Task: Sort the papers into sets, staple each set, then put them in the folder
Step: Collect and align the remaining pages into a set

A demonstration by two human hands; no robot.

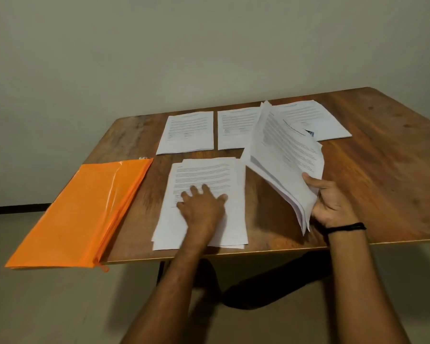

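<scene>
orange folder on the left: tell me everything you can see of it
The orange folder is a flat rectangular pouch of glossy plastic with shiny creases. What looks like a zip runs down its right long side, ending in an orange pull tab that pokes past the front edge of the table. It looks closed and its contents cannot be seen. It lies flat along the wooden table's left side. Only the table touches it. The nearest paper pile lies apart, to its right.

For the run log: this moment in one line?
phase: sorting | left hand: flat on near pile | right hand: holds stack | folder: on left
</scene>
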